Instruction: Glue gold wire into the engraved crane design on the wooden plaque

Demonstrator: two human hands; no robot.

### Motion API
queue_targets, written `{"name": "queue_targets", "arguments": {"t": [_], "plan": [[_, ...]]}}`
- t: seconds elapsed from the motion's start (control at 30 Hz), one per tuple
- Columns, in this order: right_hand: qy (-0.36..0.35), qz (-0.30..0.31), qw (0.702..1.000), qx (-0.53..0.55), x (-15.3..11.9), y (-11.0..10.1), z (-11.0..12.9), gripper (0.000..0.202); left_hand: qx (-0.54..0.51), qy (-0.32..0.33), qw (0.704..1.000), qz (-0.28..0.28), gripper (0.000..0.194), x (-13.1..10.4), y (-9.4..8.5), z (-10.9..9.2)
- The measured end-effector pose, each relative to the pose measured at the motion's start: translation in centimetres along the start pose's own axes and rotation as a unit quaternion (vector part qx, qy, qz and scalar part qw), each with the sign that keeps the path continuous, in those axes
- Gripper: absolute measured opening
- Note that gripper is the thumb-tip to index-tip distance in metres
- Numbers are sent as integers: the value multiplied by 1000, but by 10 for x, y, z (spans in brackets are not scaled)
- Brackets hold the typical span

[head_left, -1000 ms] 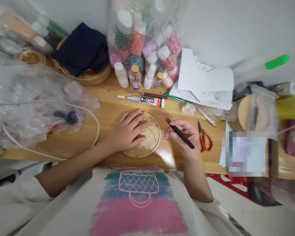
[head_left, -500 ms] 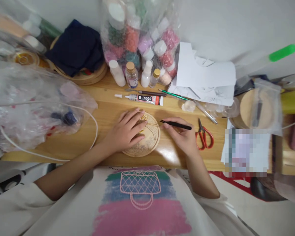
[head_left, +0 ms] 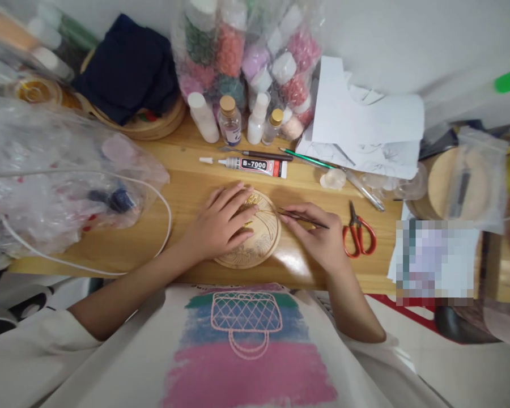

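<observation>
My left hand (head_left: 219, 226) lies flat with fingers spread over the left part of a round wooden disc (head_left: 263, 235). Fine line patterns and gold-coloured detailing cover the disc, partly hidden beneath those fingers. To the right of the disc, my right hand (head_left: 323, 235) is closed round black tweezers (head_left: 310, 220). The tweezers' tips point left, at the disc's right edge; whether they touch it or grip anything is too small to tell. Red-handled scissors (head_left: 358, 235) lie just right of that hand.
Behind the disc lie a B-7000 glue tube (head_left: 257, 165), a dark-handled tool (head_left: 267, 154) and a green pencil (head_left: 306, 157). Small bottles (head_left: 230, 122) stand further back, before a bag of jars (head_left: 249, 62). Plastic bags (head_left: 59, 175) and a white cable (head_left: 164, 198) occupy the left; papers (head_left: 368, 122) lie back right.
The tweezers have turned in my right hand, showing a thinner side, with their tips close to the disc's edge. My left hand stays on the disc. The whole view has shifted slightly.
</observation>
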State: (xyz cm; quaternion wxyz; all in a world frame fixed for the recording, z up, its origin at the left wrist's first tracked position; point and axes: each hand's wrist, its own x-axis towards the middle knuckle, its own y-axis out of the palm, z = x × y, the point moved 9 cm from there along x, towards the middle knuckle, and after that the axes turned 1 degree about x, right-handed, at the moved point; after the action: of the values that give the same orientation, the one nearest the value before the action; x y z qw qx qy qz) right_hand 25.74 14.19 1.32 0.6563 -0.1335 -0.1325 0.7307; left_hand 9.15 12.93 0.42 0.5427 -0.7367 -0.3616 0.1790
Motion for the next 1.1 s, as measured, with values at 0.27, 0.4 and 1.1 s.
{"name": "queue_targets", "arguments": {"t": [0.27,0.4,1.1], "plan": [[-62,26,996,-51,5,4,13,11,35,14,999,-2,45,0,0,-2],[-33,21,998,-44,5,4,5,12,36,5,999,6,42,0,1,-1],[-48,30,998,-30,7,14,-1,7,10,8,1000,-5,43,1,-1,-2]]}}
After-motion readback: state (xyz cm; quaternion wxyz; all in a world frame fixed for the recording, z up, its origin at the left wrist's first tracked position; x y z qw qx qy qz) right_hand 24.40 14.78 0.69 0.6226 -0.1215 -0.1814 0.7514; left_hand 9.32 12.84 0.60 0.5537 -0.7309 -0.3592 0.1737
